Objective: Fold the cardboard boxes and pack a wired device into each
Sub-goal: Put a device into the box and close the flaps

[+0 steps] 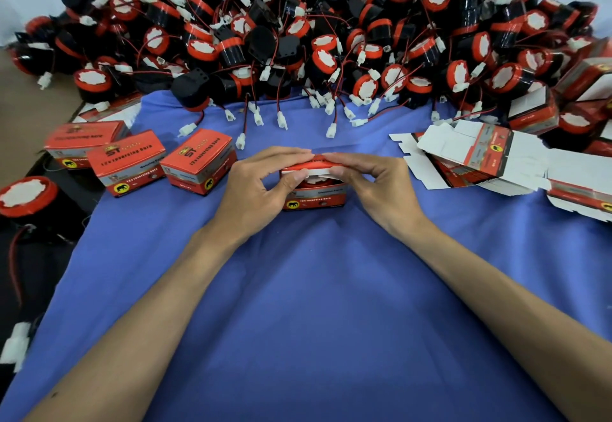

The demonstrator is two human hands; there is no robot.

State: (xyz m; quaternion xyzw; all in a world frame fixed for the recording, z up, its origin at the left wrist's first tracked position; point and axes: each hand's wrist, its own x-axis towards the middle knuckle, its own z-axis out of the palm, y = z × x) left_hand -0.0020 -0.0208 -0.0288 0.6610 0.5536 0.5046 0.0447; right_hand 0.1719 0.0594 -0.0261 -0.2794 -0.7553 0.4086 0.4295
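Stock already packed stands near the left edge of the blue cloth (314, 305): three closed cartons (127, 160) in a row, so the run looks under way. Toward the middle of the cloth, nearer its far edge, the left hand (255, 190) grasps the open carton (314, 196). Its fingers lie curled over the red lid flap (309, 161) and its thumb pinches the flap's white front tongue from below. The right hand (374, 186) mirrors it on the other side, fingers over the lid and thumb beneath. Through the gap under the lid a red-rimmed reversing horn (313, 184) shows inside, so the step in hand appears to be closing a packed carton. The next move, as I judge it, calls for bending the tongue down and sliding it behind the front wall while both thumbs hold the lid square, with the wire clear of the seam. At the right edge of the cloth lies a stack of flat carton blanks (480, 163), the likely source for the next fold. Along the far edge a heap of horns (298, 34) spills wires and white connectors (282, 120) onto the cloth. The packed horn's wire and connector are hidden inside, and the carton's side flaps cannot be made out. The frame cuts off the heap and the blanks, so how many remain cannot be told.
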